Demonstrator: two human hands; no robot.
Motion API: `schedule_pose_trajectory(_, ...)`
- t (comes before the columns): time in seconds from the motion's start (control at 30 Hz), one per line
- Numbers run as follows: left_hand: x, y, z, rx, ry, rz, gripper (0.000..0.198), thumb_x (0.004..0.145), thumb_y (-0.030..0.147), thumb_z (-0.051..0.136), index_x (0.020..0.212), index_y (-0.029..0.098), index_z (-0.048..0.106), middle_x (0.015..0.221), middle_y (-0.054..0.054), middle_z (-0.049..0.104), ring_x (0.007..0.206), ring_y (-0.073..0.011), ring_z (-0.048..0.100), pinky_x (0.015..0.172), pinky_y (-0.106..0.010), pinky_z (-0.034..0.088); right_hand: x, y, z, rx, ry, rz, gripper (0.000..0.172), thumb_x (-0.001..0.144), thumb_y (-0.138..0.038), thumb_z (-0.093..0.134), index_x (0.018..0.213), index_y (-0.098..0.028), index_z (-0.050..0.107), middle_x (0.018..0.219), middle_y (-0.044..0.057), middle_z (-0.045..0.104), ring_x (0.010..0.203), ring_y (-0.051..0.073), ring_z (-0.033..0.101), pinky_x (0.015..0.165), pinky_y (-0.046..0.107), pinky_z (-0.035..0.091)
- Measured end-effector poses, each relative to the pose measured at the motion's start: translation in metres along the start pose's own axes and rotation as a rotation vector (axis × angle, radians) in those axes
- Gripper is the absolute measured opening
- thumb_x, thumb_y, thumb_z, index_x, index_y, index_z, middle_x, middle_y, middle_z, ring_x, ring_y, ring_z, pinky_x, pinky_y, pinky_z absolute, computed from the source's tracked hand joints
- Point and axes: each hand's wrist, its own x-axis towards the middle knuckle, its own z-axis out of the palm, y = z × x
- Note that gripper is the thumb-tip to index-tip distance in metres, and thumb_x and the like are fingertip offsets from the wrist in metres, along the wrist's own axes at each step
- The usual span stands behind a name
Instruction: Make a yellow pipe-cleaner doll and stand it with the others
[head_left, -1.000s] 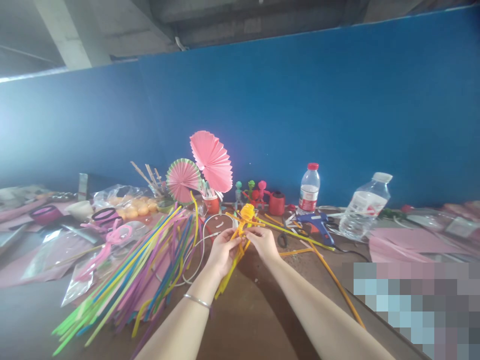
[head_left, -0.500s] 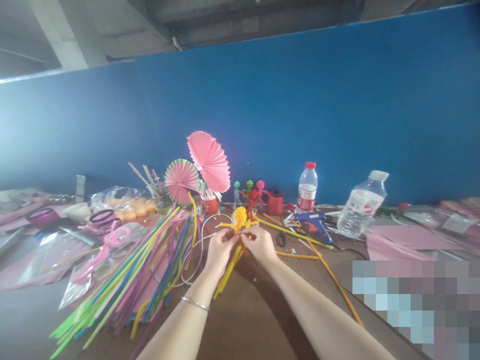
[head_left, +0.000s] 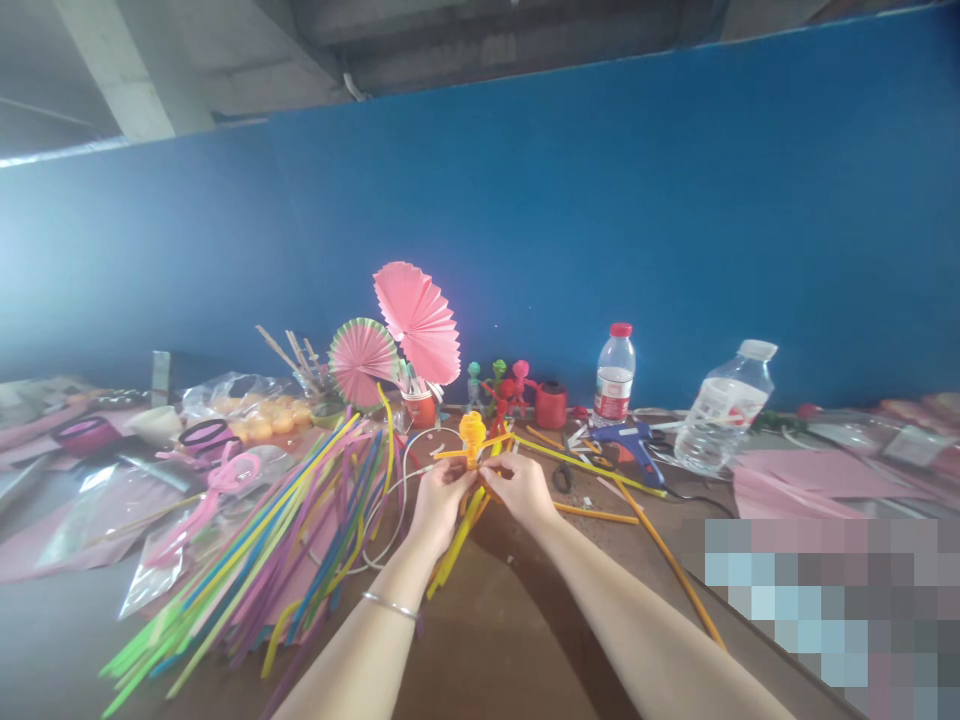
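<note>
Between my two hands an orange-yellow pipe cleaner figure (head_left: pixel 472 430) stands upright, with a round coiled head and arms stretched out sideways. My left hand (head_left: pixel 442 492) pinches its lower body from the left. From the right, my right hand (head_left: pixel 519 487) grips the same lower part with thumb and forefinger. My fingertips hide the figure's lower end. Yellow pipe cleaners (head_left: pixel 459 545) lie on the table just below my hands. Behind the held figure stand small pipe cleaner figures in red (head_left: pixel 504 400), pink (head_left: pixel 522 380), green (head_left: pixel 499 372) and teal (head_left: pixel 473 380).
A large bundle of coloured pipe cleaners (head_left: pixel 255 550) spreads at the left. On the right are a blue glue gun (head_left: pixel 634 450), a red-capped bottle (head_left: pixel 615 380) and a tilted white-capped bottle (head_left: pixel 724 410). Pink paper fans (head_left: pixel 420 320) rise near a red pen cup (head_left: pixel 418 408).
The orange-yellow figure has shifted slightly left and turned a little between my fingers, its arms now at a different angle. Both hands keep their pinch in nearly the same place.
</note>
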Motion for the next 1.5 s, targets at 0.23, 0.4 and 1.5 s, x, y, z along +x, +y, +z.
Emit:
schedule_pose_trajectory(0.23, 0.0, -0.004, -0.001, -0.004, 0.0, -0.004, 0.025, 0.062, 0.021, 0.068, 0.084, 0.012, 0.062, 0.082, -0.007, 0.067, 0.076, -0.0181, 0.062, 0.076, -0.031, 0.046, 0.001, 0.0, 0.001, 0.061, -0.026, 0.031, 0.013, 0.069, -0.023, 0.055, 0.072, -0.02, 0.068, 0.072, 0.001, 0.068, 0.068, 0.016, 0.062, 0.066, 0.026, 0.047)
schedule_pose_trajectory(0.4, 0.0, -0.001, 0.002, -0.112, 0.063, -0.037, 0.026, 0.059, 0.017, 0.07, 0.082, 0.011, 0.062, 0.078, -0.005, 0.067, 0.073, -0.0173, 0.063, 0.074, -0.031, 0.047, 0.0, 0.001, 0.001, 0.141, 0.048, 0.054, 0.015, 0.07, -0.027, 0.056, 0.08, -0.018, 0.064, 0.072, 0.001, 0.066, 0.065, 0.015, 0.059, 0.062, 0.024, 0.046)
schedule_pose_trajectory(1.5, -0.003, 0.016, -0.003, -0.27, 0.397, 0.099, 0.024, 0.052, 0.015, 0.072, 0.074, 0.012, 0.062, 0.069, -0.002, 0.063, 0.061, -0.0115, 0.06, 0.06, -0.023, 0.045, -0.032, -0.047, 0.026, -0.176, -0.198, -0.017, 0.027, 0.081, -0.032, 0.046, 0.078, -0.019, 0.069, 0.063, 0.002, 0.065, 0.057, 0.012, 0.056, 0.052, 0.017, 0.036)
